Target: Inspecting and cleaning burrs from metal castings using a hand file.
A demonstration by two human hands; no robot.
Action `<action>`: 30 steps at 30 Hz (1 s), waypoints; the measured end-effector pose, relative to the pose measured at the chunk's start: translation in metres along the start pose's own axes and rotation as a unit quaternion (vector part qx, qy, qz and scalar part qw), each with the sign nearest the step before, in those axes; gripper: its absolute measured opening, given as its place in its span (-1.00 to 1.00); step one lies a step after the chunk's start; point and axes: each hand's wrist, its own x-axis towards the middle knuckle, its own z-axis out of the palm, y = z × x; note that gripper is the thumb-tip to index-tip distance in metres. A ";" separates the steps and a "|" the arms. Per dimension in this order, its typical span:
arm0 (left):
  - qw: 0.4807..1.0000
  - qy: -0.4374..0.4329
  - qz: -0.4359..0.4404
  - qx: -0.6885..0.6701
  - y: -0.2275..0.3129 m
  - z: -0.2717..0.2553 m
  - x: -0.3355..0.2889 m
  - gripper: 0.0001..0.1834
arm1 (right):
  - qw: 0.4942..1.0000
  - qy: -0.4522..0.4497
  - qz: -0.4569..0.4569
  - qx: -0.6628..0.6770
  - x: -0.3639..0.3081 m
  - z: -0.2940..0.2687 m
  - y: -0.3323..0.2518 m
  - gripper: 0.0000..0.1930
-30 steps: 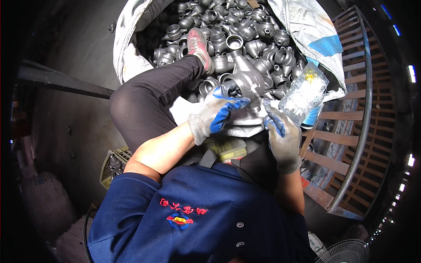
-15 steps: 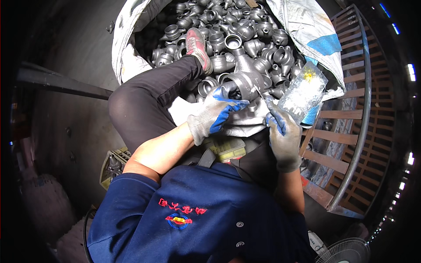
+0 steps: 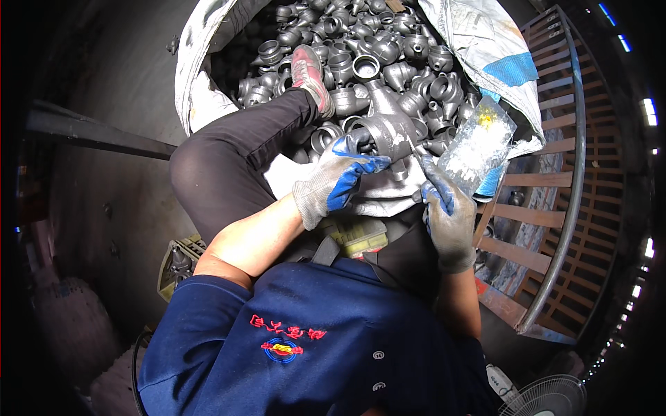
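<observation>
My left hand (image 3: pixel 331 179), in a grey glove with blue patches, is closed round the near open end of a grey metal pipe fitting (image 3: pixel 388 121). The fitting has a wide body and a narrower neck pointing away from me. My right hand (image 3: pixel 447 215), gloved alike, pinches a thin pointed tool (image 3: pixel 415 145), most of it hidden by the fingers. Its tip is at the right side of the fitting, beside a small pale smear. Just beyond the right hand lies a flat sheet (image 3: pixel 466 161) spread with white paste and a yellow spot.
A big white sack (image 3: pixel 198 76) full of similar grey fittings (image 3: pixel 340 66) stands before me, my shoe (image 3: pixel 310 78) resting among them. To the right is a metal-framed rack (image 3: pixel 555 222) with slats. A yellow crate (image 3: pixel 170 267) is at lower left, a fan (image 3: pixel 548 399) at lower right.
The fitting has tilted slightly in my left hand, and a lower stub on it shows more clearly. The tool tip has shifted a little along its right side.
</observation>
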 end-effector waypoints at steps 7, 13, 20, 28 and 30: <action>0.999 -0.001 0.030 0.030 -0.007 -0.005 0.006 -0.59 | 0.985 -0.017 0.065 0.160 0.001 -0.002 -0.011 -0.63; 0.987 0.081 0.075 0.121 -0.021 -0.014 0.015 -0.69 | 0.966 0.023 0.091 0.240 0.003 0.007 -0.014 -0.61; 0.995 0.087 0.016 0.048 -0.012 0.000 0.009 -0.78 | 0.928 0.022 0.164 0.333 0.000 0.009 0.001 -0.61; 0.989 -0.009 0.027 0.142 -0.015 -0.009 0.008 -0.62 | 0.927 0.061 0.152 0.338 -0.003 0.009 0.003 -0.62; 0.989 -0.008 0.036 0.145 -0.017 -0.012 0.008 -0.63 | 0.932 0.044 0.145 0.329 -0.004 0.009 0.004 -0.63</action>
